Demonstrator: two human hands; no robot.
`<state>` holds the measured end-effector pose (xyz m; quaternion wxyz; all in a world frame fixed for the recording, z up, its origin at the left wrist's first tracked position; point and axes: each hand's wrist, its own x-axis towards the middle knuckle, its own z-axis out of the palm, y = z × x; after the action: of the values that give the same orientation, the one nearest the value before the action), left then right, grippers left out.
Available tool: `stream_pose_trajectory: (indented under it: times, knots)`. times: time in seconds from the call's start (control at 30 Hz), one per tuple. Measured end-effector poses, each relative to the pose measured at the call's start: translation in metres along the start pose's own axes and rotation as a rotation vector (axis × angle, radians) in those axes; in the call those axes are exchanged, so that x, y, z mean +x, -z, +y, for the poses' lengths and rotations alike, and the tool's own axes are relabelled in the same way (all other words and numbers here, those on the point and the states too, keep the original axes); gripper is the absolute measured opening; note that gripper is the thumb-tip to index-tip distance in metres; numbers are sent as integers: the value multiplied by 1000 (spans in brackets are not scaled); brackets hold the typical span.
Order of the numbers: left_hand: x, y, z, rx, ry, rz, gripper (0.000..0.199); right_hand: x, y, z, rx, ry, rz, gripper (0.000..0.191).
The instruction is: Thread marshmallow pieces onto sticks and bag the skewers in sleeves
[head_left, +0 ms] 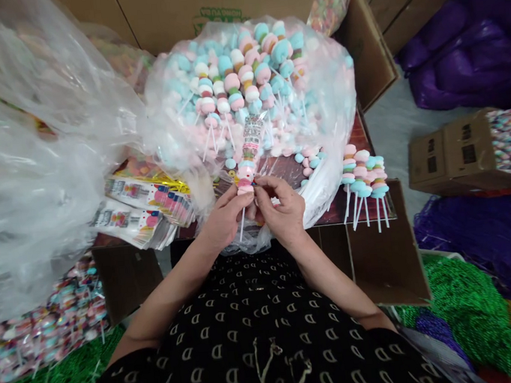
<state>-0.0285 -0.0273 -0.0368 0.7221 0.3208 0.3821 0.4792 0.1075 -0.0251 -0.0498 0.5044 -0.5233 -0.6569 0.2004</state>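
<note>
A marshmallow skewer [245,172] on a white stick stands in a clear printed wrapper [251,139], its stick pointing down toward me. My left hand [227,219] is closed round the skewer's lower end, thumb over the pink bottom piece. On the other side, my right hand [282,208] pinches the wrapper's lower edge between thumb and finger; its other fingers curl underneath, partly hidden. Just beyond lies a big clear bag [336,87] full of pink, blue and white marshmallow skewers [232,84]. Stacks of flat printed wrappers [136,218] rest left of my hands.
Several unwrapped skewers [360,181] lie at the table's right edge, sticks overhanging. Gold ties [164,182] lie by the wrapper stacks. Large plastic bags [29,147] crowd the left. Cardboard boxes [451,154] and green shredded filler [469,297] are at right. Wrapped skewers [47,326] fill the lower left.
</note>
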Motion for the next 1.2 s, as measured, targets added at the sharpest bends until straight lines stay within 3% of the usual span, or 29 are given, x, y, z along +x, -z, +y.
stream_pose_trajectory:
  times: [0.13, 0.27, 0.47, 0.63, 0.83, 0.97, 1.2]
  knots:
    - [-2, 0, -2, -6, 15, 1, 36, 3, 1, 5, -109, 146, -3, 15]
    - [-1, 0, -2, 7, 42, 12, 29, 7, 0, 10, -238, 321, 30, 17]
    - [1, -4, -11, 16, 5, 136, 29, 1, -1, 12, -349, 421, 54, 17]
    - [0, -5, -19, 22, -27, 150, 35, -6, 1, 18, -361, 346, 22, 16]
    - [2, 7, -11, -103, 136, -94, 29, -7, 6, 21, -204, 156, -66, 11]
    - [2, 11, -7, -137, 180, -175, 33, -6, 10, 16, -117, 90, -93, 10]
    - [1, 3, -9, -125, 92, -54, 26, -5, 13, 11, -65, 199, -54, 18]
